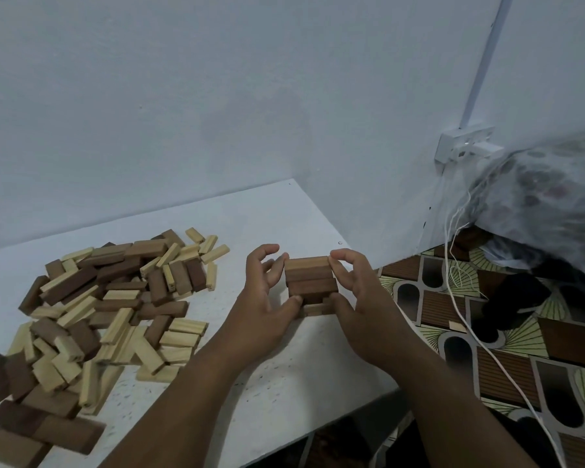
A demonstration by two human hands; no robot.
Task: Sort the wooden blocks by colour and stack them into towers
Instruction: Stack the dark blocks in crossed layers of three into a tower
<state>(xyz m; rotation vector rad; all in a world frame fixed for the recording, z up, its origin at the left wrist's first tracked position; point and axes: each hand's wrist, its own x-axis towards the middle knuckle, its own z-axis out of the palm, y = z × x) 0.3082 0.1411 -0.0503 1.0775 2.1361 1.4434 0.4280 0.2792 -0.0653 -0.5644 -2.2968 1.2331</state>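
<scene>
White table (257,383) fills the lower left, pushed into the corner of two pale walls (183,96). Patterned floor covering (507,349) runs along your right side, brown and cream panels with dark ovals.

Grey mottled fabric bundle (547,204) sits at the far right against the wall, edges blurred. Above it, a white wall socket (463,146) with a plug in it; a white conduit (487,59) climbs the wall from it. White cable (500,363) trails from that area down across the floor.

On the table's left half: loose pile of wooden blocks (98,315), dark brown and pale ones mixed, lying at every angle, some overlapping. Nearest blocks at the lower left are blurred.

Well apart from the pile, near the table's right edge, stands the small dark brown block tower (309,280) — a few layers of brown blocks, upright. Pale wood (313,310) shows at its base; cannot tell whether that is part of the tower.

Your left hand (267,298) pinches the tower's left side, thumb low, fingertips high, fingers curled. Your right hand (358,298) grasps the right side the same way, fingertips at the top corner, thumb near the base. Both forearms reach in from the bottom of the view
</scene>
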